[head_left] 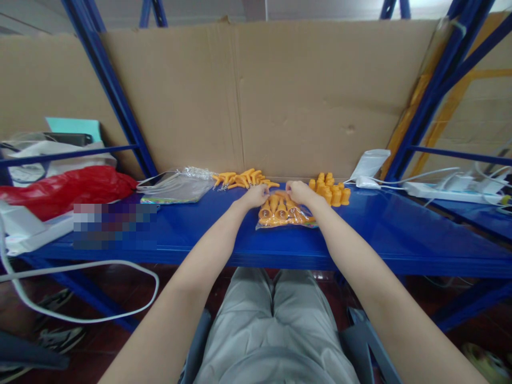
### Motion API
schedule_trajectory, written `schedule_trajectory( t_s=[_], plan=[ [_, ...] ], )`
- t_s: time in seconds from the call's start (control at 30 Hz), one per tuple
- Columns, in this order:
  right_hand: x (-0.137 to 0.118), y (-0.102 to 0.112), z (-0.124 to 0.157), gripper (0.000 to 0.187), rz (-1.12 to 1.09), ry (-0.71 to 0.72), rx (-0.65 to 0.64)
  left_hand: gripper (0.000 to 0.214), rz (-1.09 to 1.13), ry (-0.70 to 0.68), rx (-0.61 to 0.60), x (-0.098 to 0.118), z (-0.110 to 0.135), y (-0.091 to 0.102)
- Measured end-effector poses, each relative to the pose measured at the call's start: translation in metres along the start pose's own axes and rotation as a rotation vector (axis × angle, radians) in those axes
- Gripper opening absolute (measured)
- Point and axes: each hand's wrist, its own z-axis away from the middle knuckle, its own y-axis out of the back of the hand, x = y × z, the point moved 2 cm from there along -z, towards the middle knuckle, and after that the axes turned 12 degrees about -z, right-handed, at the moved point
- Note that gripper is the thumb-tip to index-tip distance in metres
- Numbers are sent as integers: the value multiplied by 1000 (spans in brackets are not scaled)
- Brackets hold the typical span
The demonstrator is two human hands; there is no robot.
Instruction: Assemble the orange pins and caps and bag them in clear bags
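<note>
A clear plastic bag (pixel 283 223) with orange funnel-shaped parts (pixel 281 212) inside lies on the blue table, its near edge towards me. My left hand (pixel 256 196) is closed at the bag's far left corner. Opposite it, my right hand (pixel 300 192) is closed at the far right side, fingers curled down. Both seem to pinch the bag's far edge, though the fingertips are partly hidden. Beyond my left hand lies a pile of orange branched pieces (pixel 244 178) with small metal bits. Several orange cup-shaped parts (pixel 335 193) stand just right of my right hand.
Flat clear plastic bags (pixel 182 186) lie stacked at the back left. A red plastic bag (pixel 76 186) and a white power strip (pixel 44 232) are further left. A white adapter (pixel 367 182) and another power strip (pixel 448 192) sit right. Cardboard (pixel 312 96) walls the back between blue posts.
</note>
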Motion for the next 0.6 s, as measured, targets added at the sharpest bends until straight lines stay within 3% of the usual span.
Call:
schedule_trajectory(
  t_s=[0.13, 0.23, 0.33, 0.5, 0.6],
  plan=[
    [5, 1, -2, 27, -75, -94, 58, 18, 102, 171, -151, 1, 5, -1],
    [9, 1, -1, 24, -160, -165, 64, 25, 122, 204, -223, 5, 7, 1],
    [12, -2, -1, 24, -256, -228, 39, 40, 92, 193, -234, 8, 7, 3],
    [17, -7, -2, 38, -391, -279, 3, 45, 50, 193, -167, 11, 7, 5],
    [15, -6, -2, 40, -345, -259, -19, 48, 59, 191, -180, 9, 6, 2]
  ],
)
